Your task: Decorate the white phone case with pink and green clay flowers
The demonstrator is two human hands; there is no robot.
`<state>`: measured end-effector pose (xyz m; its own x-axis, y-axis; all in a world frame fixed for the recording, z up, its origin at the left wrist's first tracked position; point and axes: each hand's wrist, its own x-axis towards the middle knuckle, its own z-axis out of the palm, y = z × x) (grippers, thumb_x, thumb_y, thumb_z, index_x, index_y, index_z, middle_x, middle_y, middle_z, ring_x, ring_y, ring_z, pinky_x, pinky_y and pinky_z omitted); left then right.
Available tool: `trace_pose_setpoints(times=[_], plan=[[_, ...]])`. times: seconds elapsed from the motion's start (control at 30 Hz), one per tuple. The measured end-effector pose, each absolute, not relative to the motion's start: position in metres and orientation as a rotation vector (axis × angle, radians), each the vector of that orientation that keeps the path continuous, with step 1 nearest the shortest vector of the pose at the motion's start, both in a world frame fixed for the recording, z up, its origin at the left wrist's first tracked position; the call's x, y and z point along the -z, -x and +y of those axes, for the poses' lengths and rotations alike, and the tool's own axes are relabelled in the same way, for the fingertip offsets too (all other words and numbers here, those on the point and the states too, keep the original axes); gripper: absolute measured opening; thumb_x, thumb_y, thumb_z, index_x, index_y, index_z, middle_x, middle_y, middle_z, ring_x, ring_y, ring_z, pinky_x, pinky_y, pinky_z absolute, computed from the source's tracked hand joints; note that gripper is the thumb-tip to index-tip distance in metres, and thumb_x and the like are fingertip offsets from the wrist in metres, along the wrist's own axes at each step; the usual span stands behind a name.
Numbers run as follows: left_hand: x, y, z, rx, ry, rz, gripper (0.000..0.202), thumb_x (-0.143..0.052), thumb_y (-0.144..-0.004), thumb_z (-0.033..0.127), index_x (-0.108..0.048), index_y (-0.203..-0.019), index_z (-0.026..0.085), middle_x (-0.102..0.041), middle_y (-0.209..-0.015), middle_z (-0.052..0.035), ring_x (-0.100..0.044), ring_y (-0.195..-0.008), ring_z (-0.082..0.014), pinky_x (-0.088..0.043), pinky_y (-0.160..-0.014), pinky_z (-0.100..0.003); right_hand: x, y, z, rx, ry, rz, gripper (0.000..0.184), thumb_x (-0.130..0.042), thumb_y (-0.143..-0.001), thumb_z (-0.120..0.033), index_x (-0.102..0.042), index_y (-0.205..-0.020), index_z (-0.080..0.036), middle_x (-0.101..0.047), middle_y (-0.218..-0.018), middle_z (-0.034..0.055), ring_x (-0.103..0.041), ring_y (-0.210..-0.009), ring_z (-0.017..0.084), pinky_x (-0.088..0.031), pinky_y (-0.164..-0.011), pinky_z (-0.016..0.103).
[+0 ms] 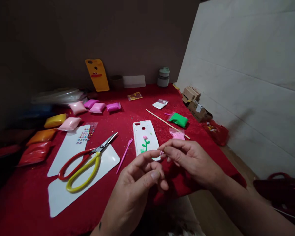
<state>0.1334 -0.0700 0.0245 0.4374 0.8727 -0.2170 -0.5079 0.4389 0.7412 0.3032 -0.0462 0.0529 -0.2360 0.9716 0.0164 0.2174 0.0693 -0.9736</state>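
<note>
The right hand (pixel 190 160) pinched a pink scrap (pixel 161 153) between fingertips; the left hand (pixel 137 182), loosely half-open and empty, hovered near the phone case (pixel 140 139).

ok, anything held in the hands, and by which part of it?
Right hand: a small pink piece, pinched at the fingertips; too small to tell by which part. Left hand: index fingertip close to it, no clear grip.

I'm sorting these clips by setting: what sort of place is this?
Probably a craft corner, perhaps in a home. The signs are a white phone case decorated with a flower, large scissors with red and yellow handles, and a sheet of small coloured gems.
</note>
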Motion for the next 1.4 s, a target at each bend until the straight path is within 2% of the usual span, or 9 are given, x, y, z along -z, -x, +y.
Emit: trace_pose_setpoints(times=[0.13,0.23,0.33,0.47,0.6,0.77,0.9,1.23,1.4], plan=[[-0.019,-0.133,-0.074,-0.869,-0.727,0.676,0.033,-0.064,-0.086,0.019,-0.063,-0.119,0.023,-0.061,-0.075,0.0009,-0.058,-0.063,-0.0085,-0.043,-0.063,-0.021,-0.047,-0.297,-0.052,-1.184,1.239,-1.554,0.013,-0.067,-0.082,-0.028,-0.069,-0.083,-0.016,-0.070,-0.077,0.0009,-0.064,-0.071,0.012,-0.048,-0.065,0.022],[-0.018,-0.131,-0.075,-0.854,-0.717,0.658,0.035,-0.065,-0.085,0.019,-0.064,-0.119,0.021,-0.060,-0.071,0.0016,-0.057,-0.062,-0.0082,-0.042,-0.065,-0.021,-0.044,-0.298,-0.053,-1.019,1.285,-1.640,0.013,-0.064,-0.084,-0.025,-0.071,-0.082,-0.015,-0.071,-0.075,0.0016,-0.063,-0.069,0.012,-0.047,-0.065,0.022],[-0.020,-0.128,-0.076,-0.856,-0.710,0.673,0.032,-0.065,-0.085,0.020,-0.067,-0.117,0.020,-0.061,-0.069,0.0014,-0.056,-0.060,-0.0072,-0.041,-0.064,-0.021,-0.045,-0.299,-0.055,-1.039,1.268,-1.674,0.017,-0.060,-0.087,-0.026,-0.072,-0.084,-0.015,-0.072,-0.077,0.0024,-0.063,-0.070,0.012,-0.046,-0.065,0.022],[-0.023,-0.127,-0.074,-0.849,-0.674,0.676,0.033,-0.066,-0.083,0.021,-0.068,-0.116,0.018,-0.061,-0.067,0.0005,-0.055,-0.056,-0.0066,-0.041,-0.060,-0.020,-0.044,-0.301,-0.054,-1.217,1.270,-1.550,0.018,-0.061,-0.086,-0.028,-0.072,-0.081,-0.014,-0.069,-0.071,0.0012,-0.059,-0.066,0.010,-0.043,-0.062,0.021],[-0.025,-0.124,-0.070,-0.896,-0.592,0.678,0.032,-0.068,-0.081,0.019,-0.069,-0.113,0.018,-0.060,-0.065,0.0010,-0.054,-0.050,-0.0062,-0.037,-0.052,-0.018,-0.037,-0.304,-0.049,-1.539,1.184,-1.184,0.021,-0.069,-0.081,-0.035,-0.072,-0.079,-0.014,-0.067,-0.067,0.0007,-0.053,-0.053,0.006,-0.037,-0.048,0.017],[-0.025,-0.119,-0.066,-0.944,-0.628,0.778,0.018,-0.069,-0.079,0.021,-0.072,-0.096,0.015,-0.060,-0.061,0.0002,-0.053,-0.051,-0.0075,-0.038,-0.053,-0.018,-0.037,-0.306,-0.040,-1.860,1.069,-0.834,0.021,-0.074,-0.074,-0.031,-0.072,-0.078,-0.010,-0.067,-0.062,0.0039,-0.053,-0.046,0.006,-0.032,-0.042,0.016],[-0.024,-0.115,-0.069,-0.958,-0.639,0.835,0.013,-0.071,-0.077,0.023,-0.072,-0.088,0.016,-0.060,-0.057,0.0001,-0.053,-0.050,-0.0079,-0.037,-0.051,-0.017,-0.039,-0.305,-0.036,-1.917,1.036,-0.713,0.016,-0.075,-0.070,-0.022,-0.074,-0.080,-0.009,-0.068,-0.063,0.0048,-0.057,-0.049,0.006,-0.032,-0.043,0.015],[-0.014,-0.112,-0.073,-0.965,-0.703,0.923,0.012,-0.070,-0.079,0.025,-0.069,-0.089,0.019,-0.061,-0.061,0.0013,-0.053,-0.053,-0.0077,-0.039,-0.054,-0.017,-0.028,-0.300,-0.039,-2.044,0.929,-0.507,0.018,-0.080,-0.061,-0.013,-0.074,-0.079,-0.009,-0.069,-0.062,0.0046,-0.060,-0.049,0.007,-0.034,-0.043,0.014],[-0.009,-0.110,-0.076,-0.964,-0.735,0.936,0.010,-0.067,-0.083,0.026,-0.068,-0.090,0.020,-0.061,-0.063,0.0020,-0.052,-0.054,-0.0067,-0.039,-0.055,-0.018,-0.028,-0.299,-0.041,-2.022,0.938,-0.508,0.015,-0.076,-0.070,-0.022,-0.072,-0.076,-0.009,-0.067,-0.061,0.0042,-0.060,-0.048,0.008,-0.038,-0.044,0.014]])
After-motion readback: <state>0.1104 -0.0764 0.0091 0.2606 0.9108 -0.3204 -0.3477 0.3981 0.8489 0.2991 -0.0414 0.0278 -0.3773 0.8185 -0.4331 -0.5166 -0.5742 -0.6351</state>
